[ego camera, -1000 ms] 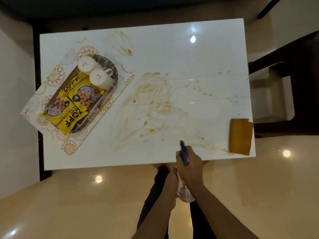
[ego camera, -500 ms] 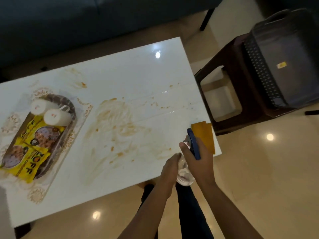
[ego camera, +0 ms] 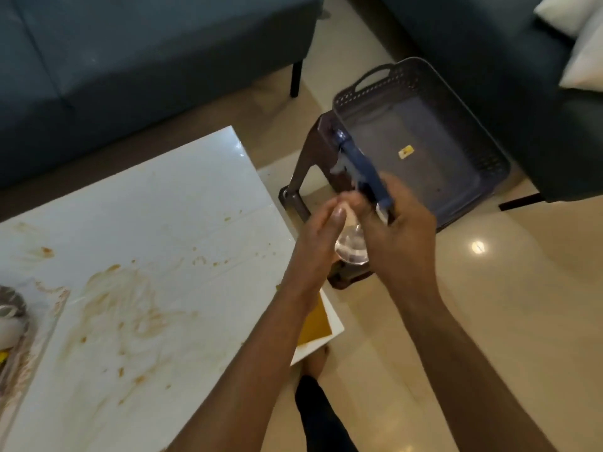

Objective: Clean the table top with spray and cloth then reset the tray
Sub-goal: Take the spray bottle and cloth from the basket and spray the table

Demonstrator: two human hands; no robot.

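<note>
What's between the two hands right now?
In the head view, the spray bottle: the right hand grips its blue trigger head, and the left hand touches the clear body from the other side.

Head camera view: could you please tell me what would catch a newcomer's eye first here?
Centre frame, both hands hold a clear spray bottle with a dark blue trigger head, the right hand round its head, the left hand at its body. Brown smeared stains cover the glossy white table top at left. Behind the hands, a grey perforated plastic basket sits on a brown stool.
</note>
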